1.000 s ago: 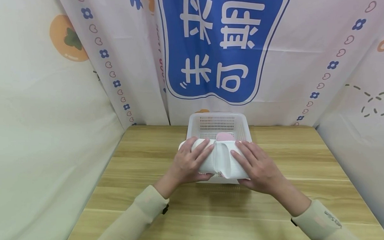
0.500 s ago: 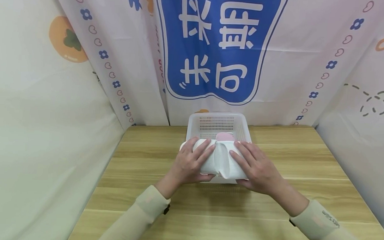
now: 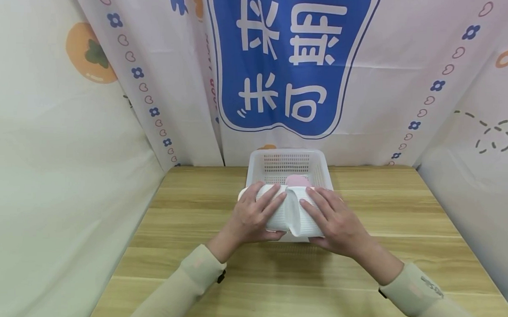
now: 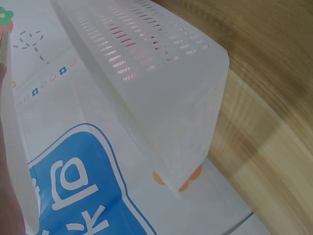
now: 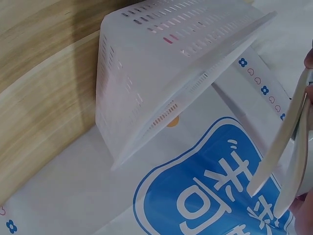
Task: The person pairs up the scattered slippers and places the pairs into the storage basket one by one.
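Over the front of a white basket, both hands hold a white, ribbed, slipper-like pair whose inner ends meet at a narrow hollow. My left hand grips the left piece, fingers over the top and thumb underneath. The right piece is held the same way by my right hand. Two thin, curved, sole-like edges show in the right wrist view, with bits of fingers beside them. At the left border of the left wrist view runs one pale edge. The undersides are mostly hidden from above.
A rounded pink thing shows in the basket just behind the held pair. Slots pierce the basket walls, with pink showing through. The wooden table ends at a printed cloth backdrop, and cloth hangs on both sides.
My right hand has shifted slightly left with its piece, and the hollow between the two pieces has narrowed. The left hand has drifted a little to the right; the basket stays put.
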Tool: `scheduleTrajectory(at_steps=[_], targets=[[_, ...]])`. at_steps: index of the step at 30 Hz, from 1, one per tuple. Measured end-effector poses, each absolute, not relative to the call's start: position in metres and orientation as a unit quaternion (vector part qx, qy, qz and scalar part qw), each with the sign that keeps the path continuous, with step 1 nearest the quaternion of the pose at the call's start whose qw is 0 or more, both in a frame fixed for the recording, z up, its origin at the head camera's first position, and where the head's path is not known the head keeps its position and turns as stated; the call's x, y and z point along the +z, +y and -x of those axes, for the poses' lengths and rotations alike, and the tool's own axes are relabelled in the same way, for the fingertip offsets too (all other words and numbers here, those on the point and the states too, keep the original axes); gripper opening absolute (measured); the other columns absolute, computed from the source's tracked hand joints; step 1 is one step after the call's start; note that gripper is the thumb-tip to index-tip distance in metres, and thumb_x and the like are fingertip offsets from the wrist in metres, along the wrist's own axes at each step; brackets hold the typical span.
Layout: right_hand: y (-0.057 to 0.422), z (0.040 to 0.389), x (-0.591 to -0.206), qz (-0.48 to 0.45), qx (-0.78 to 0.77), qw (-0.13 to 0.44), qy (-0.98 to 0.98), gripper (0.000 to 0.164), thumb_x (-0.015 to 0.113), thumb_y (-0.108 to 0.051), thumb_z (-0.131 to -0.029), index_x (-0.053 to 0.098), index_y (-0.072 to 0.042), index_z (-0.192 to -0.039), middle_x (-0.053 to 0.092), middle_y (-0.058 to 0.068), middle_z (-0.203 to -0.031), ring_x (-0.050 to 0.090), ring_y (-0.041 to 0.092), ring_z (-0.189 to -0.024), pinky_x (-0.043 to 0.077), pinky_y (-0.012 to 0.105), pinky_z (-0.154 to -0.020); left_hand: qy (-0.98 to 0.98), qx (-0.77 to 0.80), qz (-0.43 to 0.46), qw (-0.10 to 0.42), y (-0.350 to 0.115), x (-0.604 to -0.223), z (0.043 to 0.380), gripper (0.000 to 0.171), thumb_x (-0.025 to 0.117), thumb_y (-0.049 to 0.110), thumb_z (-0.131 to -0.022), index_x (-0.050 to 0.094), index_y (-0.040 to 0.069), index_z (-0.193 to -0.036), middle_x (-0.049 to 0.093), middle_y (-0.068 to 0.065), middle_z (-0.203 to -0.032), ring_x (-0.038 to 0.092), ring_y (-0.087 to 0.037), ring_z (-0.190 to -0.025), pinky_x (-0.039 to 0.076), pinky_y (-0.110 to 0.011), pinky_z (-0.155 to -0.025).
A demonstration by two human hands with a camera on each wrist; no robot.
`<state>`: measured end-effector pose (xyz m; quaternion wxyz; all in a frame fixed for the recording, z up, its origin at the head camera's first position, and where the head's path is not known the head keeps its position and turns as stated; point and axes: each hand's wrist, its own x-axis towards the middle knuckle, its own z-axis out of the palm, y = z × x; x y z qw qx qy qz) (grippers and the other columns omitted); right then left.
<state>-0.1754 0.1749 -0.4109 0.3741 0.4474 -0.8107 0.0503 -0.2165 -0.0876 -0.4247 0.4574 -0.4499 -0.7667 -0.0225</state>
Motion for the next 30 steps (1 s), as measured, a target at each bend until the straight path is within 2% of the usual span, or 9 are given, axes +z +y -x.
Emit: scheduleTrajectory(at_steps=[11,14,16,21,26,30], targets=[[0.175,0.176,-0.412,-0.458,0.054,0.368,-0.807,0.098,0.087,-0.044,-0.058,0.048,0.002,-0.135,0.047,0.027,-0.139,0.046,0.045,-0.122,0.04,0.057,-0.101,-0.765,-0.024,0.45,0.459,-0.09,-0.426,0.217,0.088,0.061,0.071,-0.067,0.058,0.01,-0.13,0.058,-0.013,-0.132,0.053,-0.04,-0.113,0.045,-0.048,-0.098],[0.176,0.177,-0.411,-0.47,0.066,0.362,-0.802,0.091,0.081,-0.044,-0.065,0.047,0.003,-0.136,0.045,0.027,-0.14,0.045,0.045,-0.123,0.039,0.057,-0.101,-0.766,-0.029,0.452,0.456,-0.091,-0.426,0.217,0.089,0.061,0.071,-0.067,0.057,0.01,-0.131,0.058,-0.013,-0.132,0.053,-0.04,-0.113,0.045,-0.048,-0.098],[0.177,0.178,-0.41,-0.48,0.078,0.362,-0.795,0.081,0.074,-0.045,-0.075,0.048,0.003,-0.136,0.045,0.027,-0.141,0.045,0.045,-0.123,0.04,0.057,-0.1,-0.767,-0.033,0.455,0.452,-0.092,-0.426,0.217,0.09,0.061,0.072,-0.067,0.056,0.01,-0.132,0.058,-0.013,-0.132,0.053,-0.04,-0.114,0.046,-0.049,-0.097],[0.18,0.178,-0.407,-0.505,0.094,0.364,-0.777,0.065,0.056,-0.048,-0.09,0.051,0.0,-0.135,0.046,0.026,-0.14,0.045,0.046,-0.123,0.039,0.057,-0.098,-0.767,-0.046,0.465,0.441,-0.094,-0.426,0.219,0.092,0.062,0.072,-0.067,0.054,0.009,-0.133,0.057,-0.014,-0.132,0.053,-0.04,-0.114,0.046,-0.049,-0.096],[0.184,0.173,-0.401,-0.522,0.068,0.337,-0.781,0.058,0.041,-0.051,-0.099,0.051,-0.007,-0.137,0.044,0.024,-0.143,0.041,0.045,-0.129,0.036,0.057,-0.101,-0.765,-0.05,0.474,0.434,-0.096,-0.425,0.22,0.094,0.061,0.073,-0.066,0.052,0.009,-0.135,0.057,-0.014,-0.133,0.053,-0.039,-0.114,0.048,-0.049,-0.092],[0.186,0.17,-0.396,-0.532,0.048,0.319,-0.783,0.056,0.034,-0.052,-0.101,0.051,-0.013,-0.137,0.043,0.024,-0.143,0.039,0.045,-0.131,0.034,0.059,-0.102,-0.763,-0.061,0.482,0.426,-0.098,-0.424,0.221,0.095,0.062,0.073,-0.065,0.052,0.009,-0.135,0.058,-0.014,-0.131,0.053,-0.039,-0.114,0.049,-0.049,-0.09]])
